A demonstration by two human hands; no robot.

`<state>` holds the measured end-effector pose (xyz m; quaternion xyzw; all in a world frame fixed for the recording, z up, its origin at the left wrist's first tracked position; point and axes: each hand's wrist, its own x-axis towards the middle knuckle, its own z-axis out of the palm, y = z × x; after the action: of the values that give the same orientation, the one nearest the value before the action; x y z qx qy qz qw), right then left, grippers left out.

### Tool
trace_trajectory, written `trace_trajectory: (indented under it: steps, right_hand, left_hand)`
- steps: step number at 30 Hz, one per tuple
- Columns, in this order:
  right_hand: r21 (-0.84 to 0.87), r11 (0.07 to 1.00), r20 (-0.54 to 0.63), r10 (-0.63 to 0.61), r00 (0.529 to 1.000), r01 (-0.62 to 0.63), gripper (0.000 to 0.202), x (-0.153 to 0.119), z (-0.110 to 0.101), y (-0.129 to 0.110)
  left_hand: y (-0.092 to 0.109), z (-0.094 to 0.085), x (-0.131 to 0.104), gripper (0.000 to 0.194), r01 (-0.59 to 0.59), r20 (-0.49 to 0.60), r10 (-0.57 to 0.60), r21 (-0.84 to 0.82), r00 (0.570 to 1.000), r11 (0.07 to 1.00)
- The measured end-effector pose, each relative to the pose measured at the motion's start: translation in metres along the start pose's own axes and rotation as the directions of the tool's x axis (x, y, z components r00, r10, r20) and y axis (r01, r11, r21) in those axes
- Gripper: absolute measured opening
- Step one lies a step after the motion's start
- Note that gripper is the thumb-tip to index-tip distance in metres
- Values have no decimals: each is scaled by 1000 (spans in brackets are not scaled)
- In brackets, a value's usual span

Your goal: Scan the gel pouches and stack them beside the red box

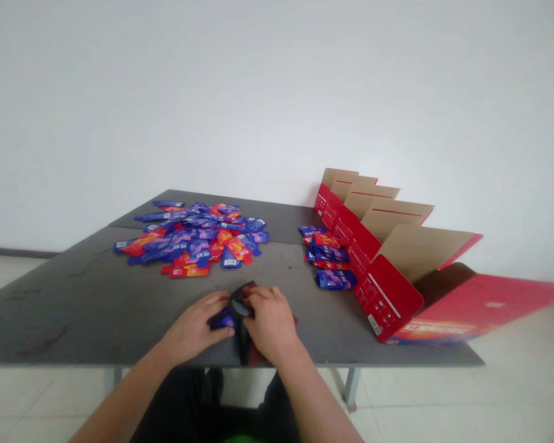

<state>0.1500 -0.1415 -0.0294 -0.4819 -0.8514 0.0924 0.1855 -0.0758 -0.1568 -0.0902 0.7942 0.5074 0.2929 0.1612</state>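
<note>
Near the table's front edge, my left hand (198, 326) is closed on a small blue packet (225, 320), with the thumb lying along its near side. My right hand (271, 320) is beside it, its fingers curled over a black object with a rounded top (240, 307). A dark strip of that object runs down towards the table edge. What kind of thing it is, I cannot make out. A dark red-brown piece shows under my right hand, mostly hidden. Beyond both hands lies a loose heap of blue and red-orange packets (198, 234).
On the right, several red cardboard boxes (392, 295) stand in a row with brown-lined flaps raised. A smaller group of blue and red packets (336, 279) lies beside them. The grey table (96, 307) ends just in front of me, and a white wall stands behind.
</note>
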Motion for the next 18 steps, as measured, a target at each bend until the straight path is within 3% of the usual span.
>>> trace_trajectory:
  steps: [3, 5, 9, 11, 14, 17, 18]
  right_hand:
    - [57, 998, 22, -30, 999, 28, 15, 2, 27, -23]
    - [52, 998, -9, 45, 999, -45, 14, -3, 34, -15]
    - [-28, 974, -46, 222, 974, -223, 18, -13, 12, 35]
    - [-78, 958, -52, 274, 960, -277, 20, -11, -1, 47]
    - [-22, 980, -77, 194, 978, -196, 23, -3, 2, 24]
    - [87, 996, -67, 36, 997, -30, 18, 5, 30, -18]
    - [95, 995, -69, 44, 997, -37, 18, 5, 38, -26]
  left_hand:
    - [-1, 0, 0, 54, -73, -24, 71, -62, 997, 995]
    - [0, -1, 0, 56, -26, 0, 26, -21, 1000, 999]
    - [5, -2, 1, 55, 83, 65, -89, 96, 994, 992]
    - [6, -2, 1, 56, 92, 75, -101, 110, 992, 990]
    - [4, 0, 0, 52, 65, 51, -70, 87, 996, 994]
    - [2, 3, 0, 56, 17, -9, -17, 11, 1000, 1000]
    - [2, 3, 1, 60, 7, -28, -8, -5, 1000, 1000]
